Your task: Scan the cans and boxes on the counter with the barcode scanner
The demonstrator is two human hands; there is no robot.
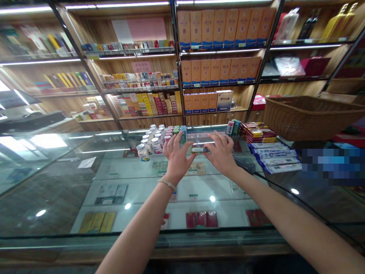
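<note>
A small slim pack [199, 150] with a pale printed label and a darker right end lies level between my hands, just above the glass counter [137, 179]. My left hand [177, 158] pinches its left end between thumb and finger, the other fingers raised. At the other end, the thumb and finger of my right hand [221, 154] close on it. Beyond my left fingers stand small white-capped bottles [155, 144] in rows, and beside them pink, green and blue containers [183, 131]. A pale flat strip [199, 134] lies on the counter behind the pack.
Blue-and-white packets [275, 158] are spread at the right, near stacked red-and-yellow packs [259, 132] and a wicker basket [310, 118]. A dark handheld device [244, 164] with a cable lies by my right wrist. Stocked shelves [179, 89] line the back; boxes show under the glass.
</note>
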